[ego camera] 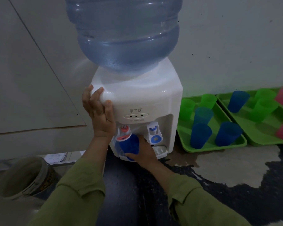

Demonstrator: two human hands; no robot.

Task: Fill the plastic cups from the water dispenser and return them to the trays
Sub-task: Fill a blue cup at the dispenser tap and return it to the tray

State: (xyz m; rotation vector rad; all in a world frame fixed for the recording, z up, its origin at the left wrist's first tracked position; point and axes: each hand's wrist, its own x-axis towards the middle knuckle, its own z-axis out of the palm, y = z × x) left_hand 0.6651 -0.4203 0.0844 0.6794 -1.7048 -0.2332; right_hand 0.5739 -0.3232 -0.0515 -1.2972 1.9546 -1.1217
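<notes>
Left hand: the left hand grips the upper left corner of the water dispenser. The fingers curl over the top edge and the thumb lies on the front face.
Right hand: the right hand holds the blue cup, with the fingers wrapped round its side from the right and from below.
Hands to each other: they are apart, the left one higher and the right one lower.
Blue cup: it is at the red tap, in the left part of the recess. It looks tilted. I cannot tell if there is water in it.
Blue tap: the blue tap is in the right part of the same recess, above the drip tray.
Bottle: the big blue bottle stands neck down on top of the dispenser.
Near tray: the green near tray lies just beside the dispenser, on its right. It carries five cups, all upright: two green, one teal and two blue.
Far tray: the green far tray lies just beside the near tray, further right. It carries other cups: one blue, some green, and two pink at the picture edge.
Bucket: a worn bucket stands low on the left.
Sleeves: both are green.
</notes>
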